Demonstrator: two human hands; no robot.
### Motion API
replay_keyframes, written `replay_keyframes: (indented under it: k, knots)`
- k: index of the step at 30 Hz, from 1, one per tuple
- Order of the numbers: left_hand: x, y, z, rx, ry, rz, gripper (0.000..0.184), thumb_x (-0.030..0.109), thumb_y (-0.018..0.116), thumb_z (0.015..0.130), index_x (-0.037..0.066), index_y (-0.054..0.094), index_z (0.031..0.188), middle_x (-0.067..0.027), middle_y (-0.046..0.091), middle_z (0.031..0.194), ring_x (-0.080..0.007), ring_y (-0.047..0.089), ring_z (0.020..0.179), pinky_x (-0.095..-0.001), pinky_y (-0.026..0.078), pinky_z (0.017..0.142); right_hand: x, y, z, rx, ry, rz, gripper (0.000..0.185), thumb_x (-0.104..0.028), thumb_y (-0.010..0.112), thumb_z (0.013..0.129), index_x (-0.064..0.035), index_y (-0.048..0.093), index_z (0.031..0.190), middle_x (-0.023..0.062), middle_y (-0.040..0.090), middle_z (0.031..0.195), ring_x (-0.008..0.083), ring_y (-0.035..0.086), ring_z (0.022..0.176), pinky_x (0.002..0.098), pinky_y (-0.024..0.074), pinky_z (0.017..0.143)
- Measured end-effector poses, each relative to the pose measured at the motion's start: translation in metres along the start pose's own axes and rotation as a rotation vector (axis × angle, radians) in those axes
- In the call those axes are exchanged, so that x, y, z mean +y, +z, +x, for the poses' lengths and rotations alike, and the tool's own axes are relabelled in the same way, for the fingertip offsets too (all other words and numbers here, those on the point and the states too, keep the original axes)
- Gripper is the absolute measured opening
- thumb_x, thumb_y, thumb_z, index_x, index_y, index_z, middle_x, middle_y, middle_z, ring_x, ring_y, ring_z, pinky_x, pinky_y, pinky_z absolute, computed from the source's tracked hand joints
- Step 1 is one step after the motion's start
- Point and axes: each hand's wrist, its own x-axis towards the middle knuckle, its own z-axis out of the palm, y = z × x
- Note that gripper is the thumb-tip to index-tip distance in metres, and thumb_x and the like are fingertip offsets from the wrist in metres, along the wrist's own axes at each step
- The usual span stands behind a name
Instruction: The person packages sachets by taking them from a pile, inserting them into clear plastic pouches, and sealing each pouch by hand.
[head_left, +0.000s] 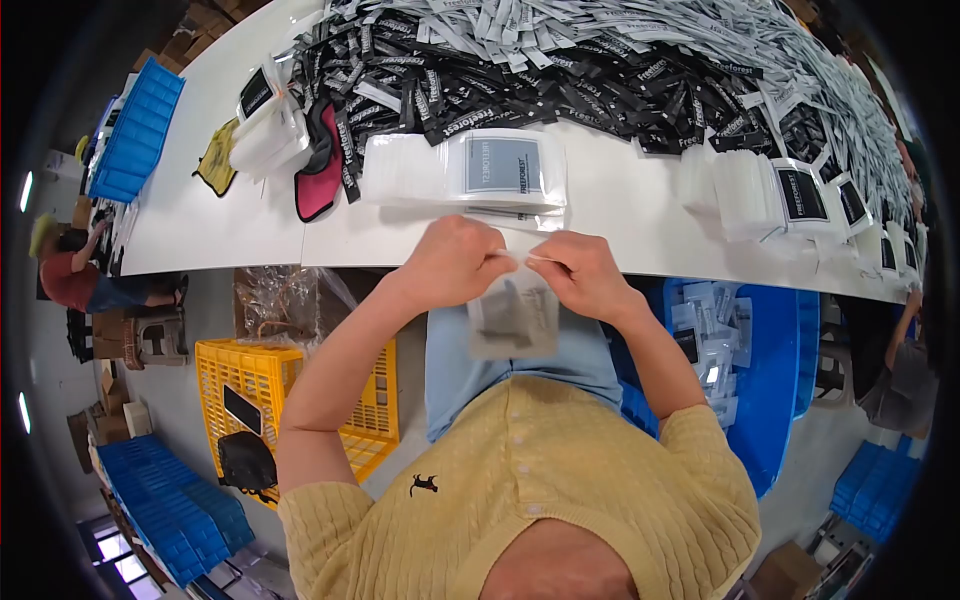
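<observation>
Left hand (452, 262) and right hand (585, 276) meet just off the table's near edge, forearms angled inward, fingers curled and knuckles up. Each is clamped, thumb to fingers, on the top of a clear bag (513, 312).

Counted, there are two hands and one held bag. On the table (215, 232) sit one middle stack (465, 172), with one more group of bags (270, 135) toward its left side and others toward its right. The black and silver sticks (570, 85) heaped across its far part are too many to count. Two cloths, one yellow (215, 160) and one pink (317, 170), lie toward its left. Below its near edge stand one yellow crate (250, 365) and a blue bin (775, 400) of filled bags.

The held bag hangs below and between both hands, nearer than the table's edge, its lower part blurred.
</observation>
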Motion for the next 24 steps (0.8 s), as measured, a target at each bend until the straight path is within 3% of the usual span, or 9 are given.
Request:
replay_keyframes:
  k: [3,5,8,9,11,14,16,20,24]
  knots:
    - [0.009,0.0,0.01,-0.196,-0.103,-0.083,0.027,0.019,0.068,0.076,-0.001,0.056,0.064,-0.014,0.056,0.06,-0.0324,0.053,0.056,-0.0387,0.043,0.054,0.007,-0.027,-0.026,0.024,0.003,0.008,0.009,-0.009,0.06,0.08,-0.0026,0.061,0.075,0.011,0.056,0.065,0.0257,0.054,0.058,0.0344,0.0427,0.054]
    - [-0.009,0.007,0.012,-0.085,-0.079,-0.137,0.024,0.021,0.067,0.078,0.0,0.06,0.067,-0.0141,0.058,0.064,-0.0326,0.055,0.062,-0.0397,0.045,0.059,0.033,-0.062,-0.066,0.084,0.187,0.036,0.013,-0.009,0.061,0.08,-0.0008,0.058,0.07,0.0078,0.051,0.061,0.0188,0.048,0.053,0.0311,0.0376,0.05]
    - [-0.055,-0.001,0.016,0.042,-0.092,0.021,0.02,0.022,0.063,0.08,0.002,0.063,0.081,-0.0155,0.062,0.082,-0.0337,0.057,0.08,-0.0418,0.046,0.071,0.084,-0.147,-0.168,0.263,0.736,0.053,0.014,-0.011,0.055,0.082,0.0004,0.059,0.075,-0.0022,0.05,0.06,0.0077,0.043,0.056,0.0277,0.0363,0.052]
    - [-0.069,-0.004,0.018,0.092,-0.04,0.069,0.021,0.022,0.063,0.08,0.003,0.063,0.089,-0.0154,0.063,0.089,-0.0333,0.057,0.086,-0.0415,0.046,0.075,0.094,-0.165,-0.203,0.384,0.734,-0.072,0.019,-0.016,0.056,0.084,0.0004,0.062,0.09,0.0017,0.055,0.068,0.011,0.05,0.06,0.0276,0.0424,0.057]
    - [-0.09,-0.004,0.03,0.143,0.001,0.152,0.028,0.021,0.063,0.08,0.004,0.061,0.102,-0.0152,0.061,0.101,-0.0331,0.055,0.095,-0.041,0.045,0.082,0.085,-0.189,-0.245,0.351,0.637,-1.002,0.027,-0.02,0.059,0.085,-0.0008,0.062,0.103,0.0058,0.059,0.08,0.0139,0.056,0.068,0.0278,0.0464,0.063]
    - [-0.103,-0.003,0.058,0.113,-0.061,0.214,0.045,0.022,0.065,0.079,0.003,0.054,0.118,-0.0167,0.057,0.111,-0.0332,0.053,0.103,-0.0399,0.044,0.088,0.079,-0.178,-0.245,0.792,0.716,-0.807,0.029,-0.018,0.062,0.085,-0.0022,0.06,0.108,0.0083,0.061,0.09,0.0162,0.057,0.073,0.0279,0.0474,0.065]
    - [-0.116,0.004,0.074,0.096,-0.042,0.331,0.049,0.028,0.066,0.078,0.002,0.054,0.118,-0.0174,0.056,0.111,-0.0335,0.052,0.104,-0.04,0.044,0.088,0.07,-0.136,-0.215,0.789,0.583,-0.49,0.017,-0.009,0.061,0.084,-0.0027,0.064,0.099,0.0079,0.063,0.088,0.0169,0.058,0.07,0.0274,0.048,0.064]
    - [-0.103,0.007,0.08,-0.007,-0.195,0.429,0.063,0.043,0.067,0.073,0.0,0.053,0.118,-0.0187,0.055,0.111,-0.0341,0.052,0.105,-0.0419,0.043,0.089,0.034,-0.035,-0.142,0.205,0.514,-0.05,0.011,-0.011,0.065,0.079,-0.0034,0.068,0.087,0.0073,0.066,0.077,0.0121,0.061,0.068,0.0253,0.0477,0.06]
    - [-0.08,0.015,0.055,-0.07,-0.266,0.338,0.077,0.05,0.067,0.071,-0.002,0.047,0.125,-0.0224,0.052,0.114,-0.0374,0.051,0.104,-0.0445,0.042,0.091,0.032,0.067,-0.111,-0.072,0.728,0.773,0.033,-0.02,0.065,0.085,0.0007,0.059,0.11,0.0083,0.065,0.095,0.0115,0.061,0.082,0.0242,0.0488,0.071]
